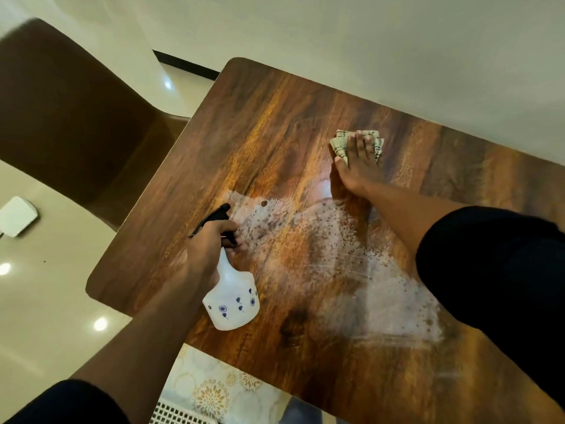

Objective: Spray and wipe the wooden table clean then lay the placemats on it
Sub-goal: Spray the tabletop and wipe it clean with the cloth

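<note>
Wooden table (275, 123) lies below me, foamy spray across its middle. My left hand (211, 243) grips a white spray bottle (230, 296); my right hand (360, 166) presses flat, fingers straight, on a folded cloth (341, 145).

- My left grip (214, 240) is curled tight round the neck of the bottle (231, 298), one finger over the trigger, forearm bare and reaching forward from a dark sleeve.
- My right grip (360, 162) lies flat, fingers straight and together, pressing the cloth (341, 145) onto the tabletop (275, 117); that arm stretches well forward, dark sleeve pushed up above the elbow.
</note>
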